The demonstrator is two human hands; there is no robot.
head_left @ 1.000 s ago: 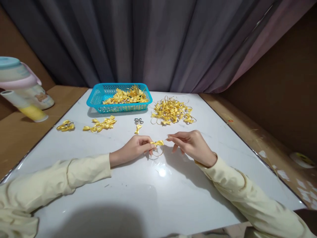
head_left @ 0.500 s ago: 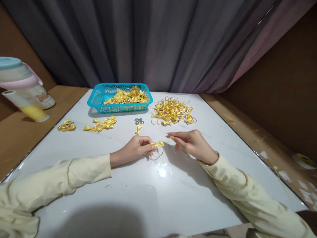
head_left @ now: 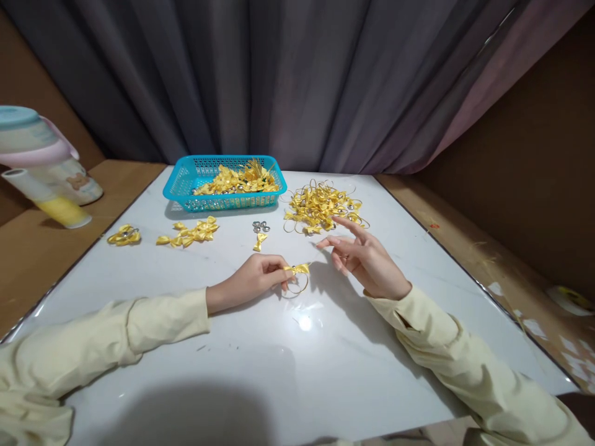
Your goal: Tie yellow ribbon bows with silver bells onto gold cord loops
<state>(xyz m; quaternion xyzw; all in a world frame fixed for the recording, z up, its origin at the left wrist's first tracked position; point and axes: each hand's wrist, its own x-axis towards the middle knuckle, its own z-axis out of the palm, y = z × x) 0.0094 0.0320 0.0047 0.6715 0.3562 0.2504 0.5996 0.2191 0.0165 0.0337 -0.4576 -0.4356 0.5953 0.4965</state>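
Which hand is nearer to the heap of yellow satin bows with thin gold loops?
Right. The right hand is just on the near side of that heap, slightly rightward; the left hand is farther off, nearer the wearer and leftward.

L hand [head_left: 260,276] pinching, R hand [head_left: 377,263] aloft w/ fingers [head_left: 352,227] spread.

The background is filled by a dark grey-purple curtain [head_left: 288,80], hung in folds. On a brown ledge [head_left: 28,260] at far left, a blue-lidded bottle [head_left: 69,179] is partly hidden by a yellow-wound tube [head_left: 58,209]. At right, white scraps [head_left: 533,328] are scattered near a blurred round object [head_left: 569,300].
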